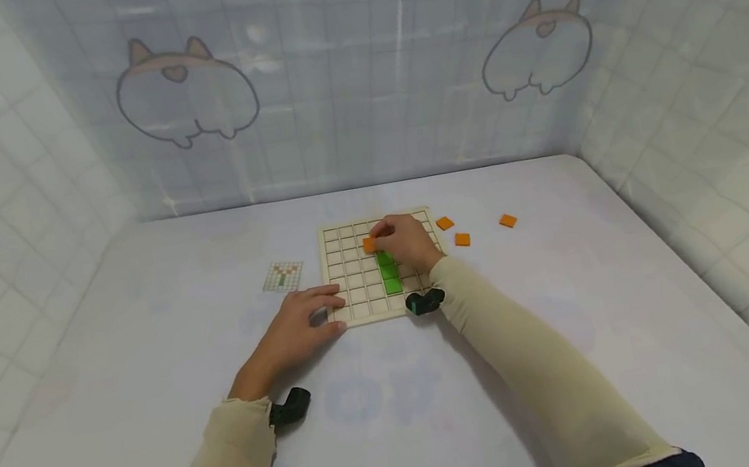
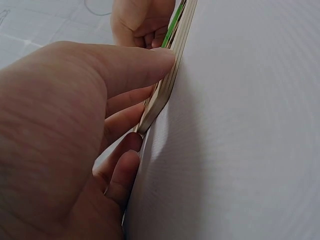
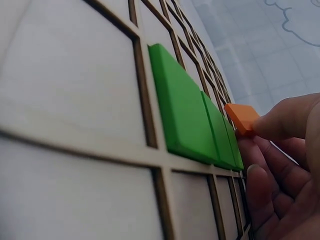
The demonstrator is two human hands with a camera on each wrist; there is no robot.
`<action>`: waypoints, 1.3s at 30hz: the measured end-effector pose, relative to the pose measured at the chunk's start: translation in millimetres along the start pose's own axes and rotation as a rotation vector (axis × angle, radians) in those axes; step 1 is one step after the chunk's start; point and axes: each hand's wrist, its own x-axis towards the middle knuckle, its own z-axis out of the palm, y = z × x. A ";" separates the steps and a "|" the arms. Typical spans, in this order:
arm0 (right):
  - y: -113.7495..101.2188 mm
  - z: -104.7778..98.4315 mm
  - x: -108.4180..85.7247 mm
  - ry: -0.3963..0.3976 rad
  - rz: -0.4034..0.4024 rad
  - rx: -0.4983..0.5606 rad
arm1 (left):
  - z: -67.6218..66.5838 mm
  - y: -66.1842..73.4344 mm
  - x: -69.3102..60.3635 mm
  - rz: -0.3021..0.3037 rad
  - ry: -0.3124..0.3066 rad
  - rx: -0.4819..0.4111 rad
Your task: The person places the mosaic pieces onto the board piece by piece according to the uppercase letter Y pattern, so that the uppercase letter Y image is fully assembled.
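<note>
A wooden grid board [image 1: 361,320] lies on the white table. Several green square tiles [image 1: 391,278] stand in a column of its cells. Over the board my right hand [image 1: 411,242] pinches an orange square tile [image 3: 242,117] between thumb and fingers, just beyond the far end of the green column. In the right wrist view that tile is tilted. My left hand [image 1: 295,328] touches the board's near left corner, its fingers fairly straight along the left side. The left wrist view has the thumb [image 2: 142,67] against the board's edge.
Three loose orange tiles lie right of the board: one by its edge [image 1: 445,222], one slightly nearer [image 1: 462,239], one farther right [image 1: 508,220]. A small printed grid card [image 1: 283,276] lies to the left. A patterned curtain [image 1: 338,107] hangs behind the table.
</note>
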 end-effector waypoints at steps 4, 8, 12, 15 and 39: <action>2.1 4.0 0.1 0.014 -0.026 -0.020 | -1.1 0.6 -2.0 0.016 0.007 0.010; 3.4 5.1 0.9 0.018 -0.029 -0.027 | -2.2 0.8 -2.3 0.026 0.006 0.016; 3.2 6.1 -2.0 0.019 -0.020 -0.023 | -2.6 1.6 -3.8 0.007 -0.007 0.013; 1.9 7.6 -4.9 0.011 -0.026 -0.021 | -2.5 1.9 -5.9 -0.009 -0.010 0.011; -7.4 5.7 -3.6 0.005 -0.052 -0.112 | -1.4 5.9 -0.7 -0.048 0.021 -0.009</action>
